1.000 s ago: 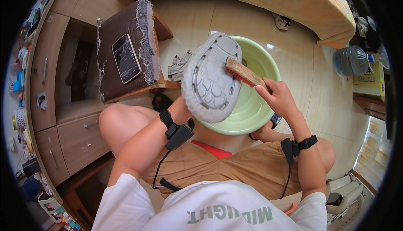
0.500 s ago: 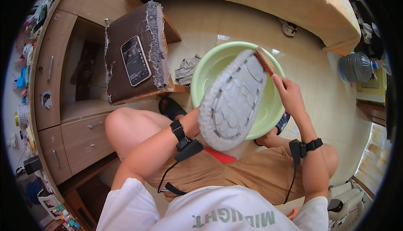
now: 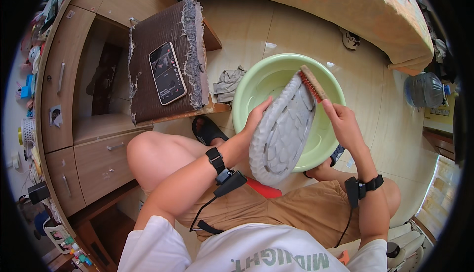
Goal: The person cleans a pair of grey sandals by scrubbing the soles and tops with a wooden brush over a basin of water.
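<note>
My left hand [image 3: 256,121] grips a shoe [image 3: 281,133] from its left side, and the grey patterned sole faces up toward me. Most of those fingers are hidden behind the shoe. My right hand [image 3: 343,123] is closed on the near end of a wooden scrubbing brush [image 3: 313,83] with reddish bristles. Its bristles touch the sole's far right edge. Beneath both lies a pale green basin [image 3: 337,86] with what looks like shallow water, standing on the floor between my feet.
At the left a worn brown stool [image 3: 143,69] carries a phone [image 3: 168,73]. A grey cloth [image 3: 227,84] lies between stool and basin. Wooden drawers [image 3: 106,158] line the left. A draped bed [image 3: 316,0] stands beyond, with another shoe [image 3: 350,39] at its edge. A big water bottle [image 3: 423,89] is at right.
The shoe has tilted, its sole turning more to the right, and my left thumb now shows at its edge. The brush stays against the far right edge. The whole view has shifted slightly.
</note>
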Demonstrator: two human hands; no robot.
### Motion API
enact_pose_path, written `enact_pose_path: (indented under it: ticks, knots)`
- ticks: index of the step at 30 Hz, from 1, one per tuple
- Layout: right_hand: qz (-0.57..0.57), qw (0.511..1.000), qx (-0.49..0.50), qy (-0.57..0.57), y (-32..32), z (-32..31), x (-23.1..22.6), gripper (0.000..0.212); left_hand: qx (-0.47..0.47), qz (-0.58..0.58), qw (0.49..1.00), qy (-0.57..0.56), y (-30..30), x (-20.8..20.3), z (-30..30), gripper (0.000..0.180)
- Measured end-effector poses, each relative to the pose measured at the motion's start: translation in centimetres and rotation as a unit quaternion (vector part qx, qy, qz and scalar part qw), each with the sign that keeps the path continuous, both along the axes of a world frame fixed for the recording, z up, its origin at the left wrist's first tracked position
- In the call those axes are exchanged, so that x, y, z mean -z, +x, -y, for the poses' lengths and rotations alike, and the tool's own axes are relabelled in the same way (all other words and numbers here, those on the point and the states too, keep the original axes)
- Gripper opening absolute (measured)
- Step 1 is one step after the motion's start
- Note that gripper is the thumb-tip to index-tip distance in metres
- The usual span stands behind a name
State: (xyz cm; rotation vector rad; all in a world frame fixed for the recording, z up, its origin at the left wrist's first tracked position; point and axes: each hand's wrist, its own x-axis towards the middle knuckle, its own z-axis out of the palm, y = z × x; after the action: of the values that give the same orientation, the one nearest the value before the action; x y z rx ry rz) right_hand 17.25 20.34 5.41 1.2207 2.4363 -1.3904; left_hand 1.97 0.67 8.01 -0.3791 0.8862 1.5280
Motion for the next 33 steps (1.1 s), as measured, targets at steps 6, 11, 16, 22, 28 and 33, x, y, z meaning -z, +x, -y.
enact_pose_path:
  ticks: [6, 11, 16, 22, 28, 33]
  knots:
    - [-0.001, 0.997, -0.075, -0.013, -0.9, 2.2, -1.0, 0.069, -0.020, 0.048, 0.997, 0.051, -1.1, 7.5, 0.5, 0.068]
    - [-0.005, 0.991, -0.121, -0.051, -0.6, 3.6, -2.5, 0.063, -0.032, 0.041, 0.998, 0.040, -1.7, 8.5, 0.7, 0.071]
    - [-0.010, 0.986, -0.141, -0.086, -0.1, 4.7, -2.7, 0.061, -0.090, 0.006, 0.996, -0.003, -2.2, 9.9, 0.8, 0.069]
    - [-0.056, 0.976, -0.197, -0.077, 1.0, 5.0, -3.6, 0.059, -0.127, -0.089, 0.982, -0.108, -2.4, 8.9, 0.7, 0.065]
    - [-0.063, 0.972, -0.213, -0.070, 1.6, 5.0, -3.7, 0.057, -0.153, -0.088, 0.984, -0.039, -4.4, 10.9, 1.3, 0.060]
    - [-0.098, 0.964, -0.242, -0.041, 2.0, 4.7, -3.7, 0.052, -0.158, -0.128, 0.973, 0.108, -6.7, 15.4, 2.4, 0.051]
